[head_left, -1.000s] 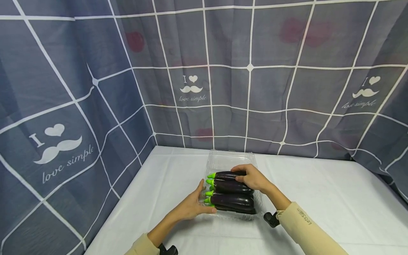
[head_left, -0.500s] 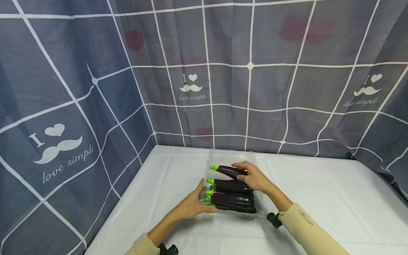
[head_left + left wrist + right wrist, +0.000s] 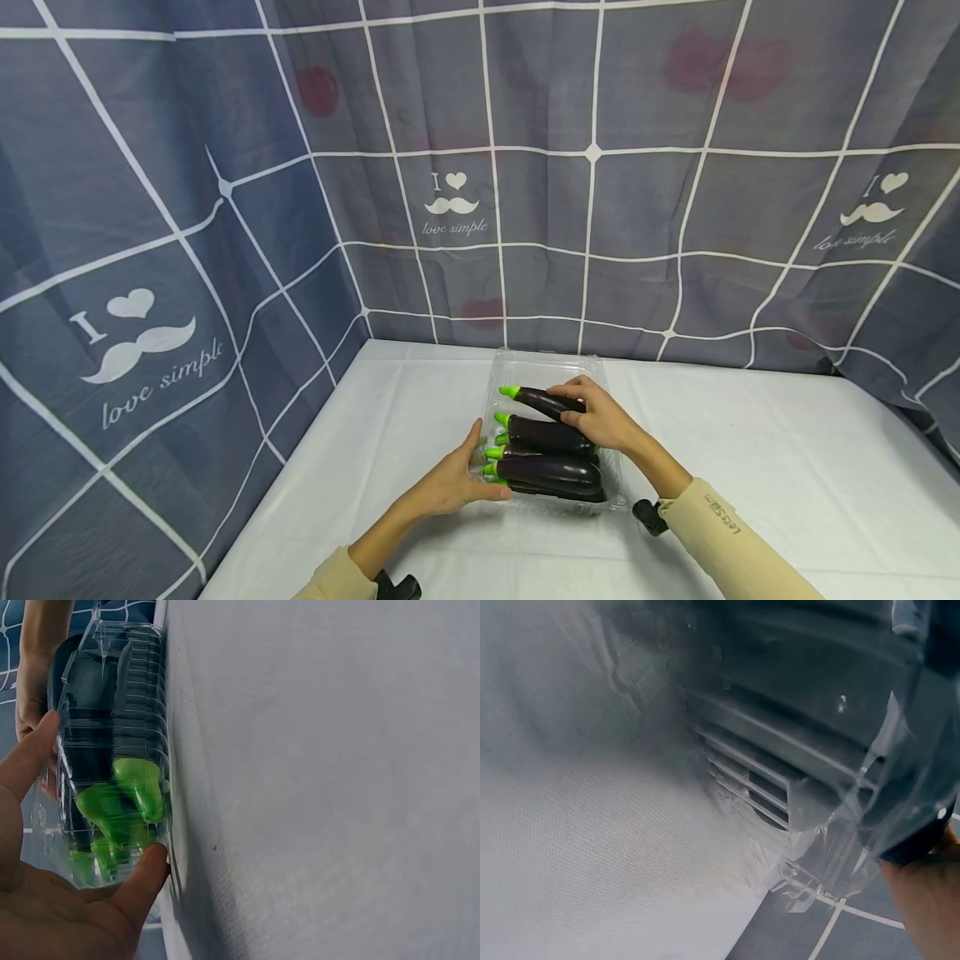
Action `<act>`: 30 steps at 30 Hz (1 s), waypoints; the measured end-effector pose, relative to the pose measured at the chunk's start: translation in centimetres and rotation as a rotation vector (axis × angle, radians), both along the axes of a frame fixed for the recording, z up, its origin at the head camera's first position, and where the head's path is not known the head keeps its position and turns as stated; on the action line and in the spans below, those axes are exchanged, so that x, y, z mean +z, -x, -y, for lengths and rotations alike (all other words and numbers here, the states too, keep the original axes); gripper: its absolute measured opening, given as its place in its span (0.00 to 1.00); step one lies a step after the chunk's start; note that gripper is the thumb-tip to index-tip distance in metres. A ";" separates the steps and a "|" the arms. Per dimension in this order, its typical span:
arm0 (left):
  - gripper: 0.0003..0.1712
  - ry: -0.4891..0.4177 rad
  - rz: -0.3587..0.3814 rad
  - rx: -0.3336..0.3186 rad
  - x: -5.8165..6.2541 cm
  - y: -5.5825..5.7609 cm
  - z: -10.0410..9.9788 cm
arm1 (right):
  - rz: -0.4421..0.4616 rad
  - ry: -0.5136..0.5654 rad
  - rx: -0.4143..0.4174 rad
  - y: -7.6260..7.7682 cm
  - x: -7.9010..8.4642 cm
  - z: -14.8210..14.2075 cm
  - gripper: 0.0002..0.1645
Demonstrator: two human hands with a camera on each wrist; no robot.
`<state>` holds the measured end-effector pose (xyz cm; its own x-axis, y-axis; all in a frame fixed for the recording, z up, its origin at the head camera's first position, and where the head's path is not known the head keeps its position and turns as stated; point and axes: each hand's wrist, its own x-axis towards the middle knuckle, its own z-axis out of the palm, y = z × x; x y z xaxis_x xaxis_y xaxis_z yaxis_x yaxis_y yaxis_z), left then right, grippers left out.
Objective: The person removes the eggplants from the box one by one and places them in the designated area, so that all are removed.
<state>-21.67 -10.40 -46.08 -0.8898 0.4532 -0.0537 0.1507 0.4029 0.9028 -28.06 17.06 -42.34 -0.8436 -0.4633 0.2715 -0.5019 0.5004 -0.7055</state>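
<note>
A clear plastic clamshell box point(image 3: 543, 360) lies on the table with its lid folded back toward the curtain. Several dark purple eggplants point(image 3: 551, 473) with bright green caps lie side by side in it, caps to the left. My right hand point(image 3: 602, 418) pinches the rearmost eggplant point(image 3: 536, 402) near its right end; its green cap is raised and tilted. My left hand point(image 3: 448, 483) is spread against the box's left end, thumb at the front corner. In the left wrist view the green caps point(image 3: 139, 784) show through the ribbed wall. The right wrist view is blurred by plastic.
A white cloth point(image 3: 712, 467) covers the table. Grey-blue checked curtains point(image 3: 540, 208) enclose the back and sides. Black wrist mounts point(image 3: 649, 517) sit at both cuffs.
My right hand has taken up the rearmost eggplant, lifting its cap end up and away from the row, so a gap shows beside it. My left hand stays at the box.
</note>
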 end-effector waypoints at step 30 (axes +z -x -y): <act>0.71 -0.011 -0.010 -0.009 -0.7 0.3 0.1 | -0.053 0.006 0.023 -0.9 1.2 -0.9 0.24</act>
<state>-21.95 -10.50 -46.74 -0.8860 0.4621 -0.0397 0.1636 0.3915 0.9055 -27.11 17.97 -41.15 -0.8174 -0.4802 0.3183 -0.5495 0.4841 -0.6809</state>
